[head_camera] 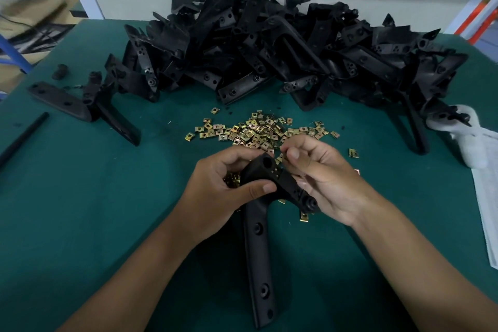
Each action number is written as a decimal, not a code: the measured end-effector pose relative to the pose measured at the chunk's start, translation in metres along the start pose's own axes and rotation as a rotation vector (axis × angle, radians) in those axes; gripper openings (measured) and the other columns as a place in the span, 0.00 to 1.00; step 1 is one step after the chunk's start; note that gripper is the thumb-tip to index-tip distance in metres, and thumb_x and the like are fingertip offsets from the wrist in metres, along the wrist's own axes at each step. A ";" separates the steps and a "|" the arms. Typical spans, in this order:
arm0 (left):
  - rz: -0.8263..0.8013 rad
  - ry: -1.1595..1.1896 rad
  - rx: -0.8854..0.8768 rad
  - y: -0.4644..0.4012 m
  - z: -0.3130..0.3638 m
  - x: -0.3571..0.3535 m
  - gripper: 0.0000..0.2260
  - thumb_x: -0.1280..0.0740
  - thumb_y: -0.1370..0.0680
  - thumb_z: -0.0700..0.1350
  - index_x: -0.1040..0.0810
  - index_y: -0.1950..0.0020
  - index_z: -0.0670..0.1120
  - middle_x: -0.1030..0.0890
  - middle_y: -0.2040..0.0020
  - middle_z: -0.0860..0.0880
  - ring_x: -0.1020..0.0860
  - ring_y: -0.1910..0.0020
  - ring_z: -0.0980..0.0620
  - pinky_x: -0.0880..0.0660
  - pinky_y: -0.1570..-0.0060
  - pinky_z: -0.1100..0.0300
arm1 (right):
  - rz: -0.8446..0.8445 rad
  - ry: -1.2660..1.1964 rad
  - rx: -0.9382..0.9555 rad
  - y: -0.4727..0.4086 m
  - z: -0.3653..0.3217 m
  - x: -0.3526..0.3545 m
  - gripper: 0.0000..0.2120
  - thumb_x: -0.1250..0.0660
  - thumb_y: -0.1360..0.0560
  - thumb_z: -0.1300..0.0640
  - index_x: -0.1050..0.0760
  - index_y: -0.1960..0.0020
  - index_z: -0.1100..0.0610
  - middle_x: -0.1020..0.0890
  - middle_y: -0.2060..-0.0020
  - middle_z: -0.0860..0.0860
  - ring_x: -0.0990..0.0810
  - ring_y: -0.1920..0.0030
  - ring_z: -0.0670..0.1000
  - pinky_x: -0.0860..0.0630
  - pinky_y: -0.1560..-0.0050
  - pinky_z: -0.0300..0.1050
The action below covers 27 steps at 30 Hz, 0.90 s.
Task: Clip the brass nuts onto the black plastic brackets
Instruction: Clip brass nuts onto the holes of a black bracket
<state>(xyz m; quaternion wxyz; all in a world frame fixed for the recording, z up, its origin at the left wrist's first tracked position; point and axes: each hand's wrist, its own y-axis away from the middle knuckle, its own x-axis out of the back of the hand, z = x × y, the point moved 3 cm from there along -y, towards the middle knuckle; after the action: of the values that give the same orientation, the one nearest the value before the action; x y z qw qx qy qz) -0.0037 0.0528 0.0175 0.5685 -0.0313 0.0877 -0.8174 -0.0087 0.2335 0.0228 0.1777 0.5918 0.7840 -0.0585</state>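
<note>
Fingers of the left hand (215, 183) are gripping a bracket (258, 224) above the table (80, 197), cupping loose nuts; right hand (318, 172) is pinching a nut (280, 157) at its top edge.

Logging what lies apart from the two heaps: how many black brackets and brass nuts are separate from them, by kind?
Black brackets outside the big pile: 2, one held, one at left
Brass nuts plainly apart from the scatter: 3
Total: 5
</note>
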 end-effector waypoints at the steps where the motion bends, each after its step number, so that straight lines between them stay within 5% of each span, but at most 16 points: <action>1: 0.004 0.009 -0.003 0.000 0.000 0.000 0.14 0.21 0.32 0.48 0.16 0.48 0.57 0.13 0.50 0.51 0.15 0.51 0.55 0.20 0.53 0.65 | -0.007 -0.025 0.000 0.000 0.000 0.001 0.12 0.21 0.36 0.46 0.21 0.61 0.51 0.26 0.71 0.44 0.32 0.72 0.42 0.38 0.68 0.38; 4: 0.011 0.042 -0.017 0.001 0.002 0.000 0.15 0.21 0.33 0.47 0.14 0.48 0.57 0.13 0.49 0.52 0.15 0.50 0.56 0.20 0.53 0.66 | -0.001 -0.022 0.017 0.000 0.000 0.003 0.19 0.18 0.40 0.42 0.24 0.65 0.52 0.30 0.72 0.47 0.35 0.72 0.43 0.37 0.70 0.36; 8: 0.005 0.074 -0.012 0.001 0.003 0.000 0.16 0.18 0.34 0.45 0.13 0.48 0.55 0.13 0.50 0.52 0.16 0.51 0.58 0.20 0.53 0.67 | 0.009 0.020 0.068 0.001 -0.002 0.000 0.09 0.23 0.36 0.48 0.19 0.61 0.52 0.23 0.73 0.44 0.29 0.75 0.40 0.35 0.73 0.32; 11: 0.003 0.070 -0.018 0.000 0.003 -0.001 0.15 0.19 0.34 0.45 0.13 0.48 0.55 0.12 0.51 0.52 0.16 0.52 0.58 0.21 0.54 0.67 | 0.031 0.032 0.072 0.001 -0.005 0.001 0.15 0.25 0.35 0.51 0.23 0.53 0.57 0.21 0.72 0.46 0.25 0.74 0.40 0.34 0.73 0.33; 16: 0.012 0.064 -0.014 0.000 0.002 0.001 0.15 0.21 0.33 0.46 0.13 0.48 0.55 0.13 0.51 0.52 0.16 0.51 0.58 0.20 0.54 0.66 | 0.015 0.072 0.125 0.001 -0.006 0.004 0.04 0.25 0.33 0.51 0.17 0.60 0.50 0.20 0.71 0.46 0.24 0.70 0.40 0.35 0.71 0.33; 21: 0.011 0.062 -0.019 0.000 0.001 0.002 0.14 0.22 0.32 0.46 0.14 0.47 0.54 0.13 0.51 0.50 0.15 0.51 0.55 0.20 0.53 0.65 | -0.052 0.175 0.121 0.003 -0.007 0.002 0.10 0.32 0.24 0.56 0.21 0.43 0.57 0.17 0.66 0.42 0.23 0.68 0.38 0.32 0.66 0.32; 27: -0.008 0.082 -0.035 -0.001 0.001 0.002 0.14 0.24 0.28 0.44 0.14 0.43 0.53 0.13 0.48 0.52 0.16 0.48 0.57 0.21 0.50 0.67 | -0.012 0.227 0.162 0.002 -0.007 0.003 0.09 0.27 0.29 0.47 0.18 0.51 0.49 0.18 0.68 0.42 0.26 0.69 0.39 0.31 0.65 0.34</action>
<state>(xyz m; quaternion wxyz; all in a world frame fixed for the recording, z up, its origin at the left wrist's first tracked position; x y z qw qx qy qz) -0.0047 0.0513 0.0185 0.5606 -0.0080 0.1250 -0.8186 -0.0085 0.2387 0.0289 0.0392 0.6023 0.7954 -0.0554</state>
